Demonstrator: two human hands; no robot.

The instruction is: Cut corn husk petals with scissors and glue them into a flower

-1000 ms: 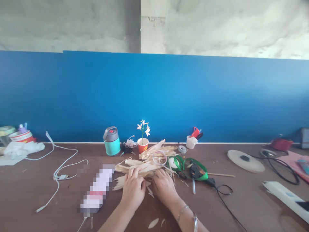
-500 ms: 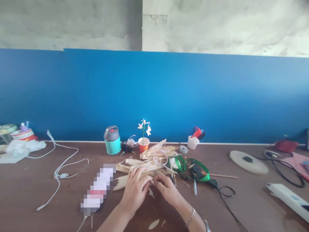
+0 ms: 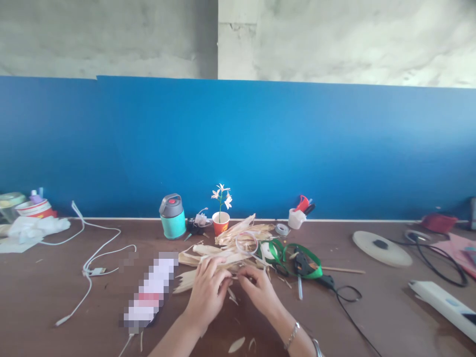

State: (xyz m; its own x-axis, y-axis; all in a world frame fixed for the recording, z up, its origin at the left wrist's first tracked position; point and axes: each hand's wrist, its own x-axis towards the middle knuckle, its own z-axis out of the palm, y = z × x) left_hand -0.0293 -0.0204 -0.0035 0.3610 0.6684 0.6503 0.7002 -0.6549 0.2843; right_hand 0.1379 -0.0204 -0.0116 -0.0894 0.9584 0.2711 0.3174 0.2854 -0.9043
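Observation:
My left hand (image 3: 208, 290) is closed, thumb and forefinger pinched together at the front edge of a pile of dried corn husks (image 3: 208, 251). Facing it, my right hand (image 3: 260, 290) is also closed in a pinch, its fingertips close to the left ones. A tiny pale bit shows between the two sets of fingertips, too small to name. Just beyond the hands lie more husks and a loop of pale ribbon (image 3: 247, 243). On the table in front of me are a leaf-shaped husk piece (image 3: 236, 345) and a few scraps.
Behind the husks, a paper cup (image 3: 220, 227) holds a stem of white flowers (image 3: 227, 201). Left are a turquoise flask (image 3: 173, 223) and a blurred-out phone (image 3: 152, 292). Right lie green ribbon (image 3: 315, 258), a glue gun (image 3: 303, 265) with black cord, and a round lid (image 3: 394, 253).
My right fingers have shifted slightly and opened a small gap from the left fingertips. The left hand stays nearly the same. Objects on the table have not moved.

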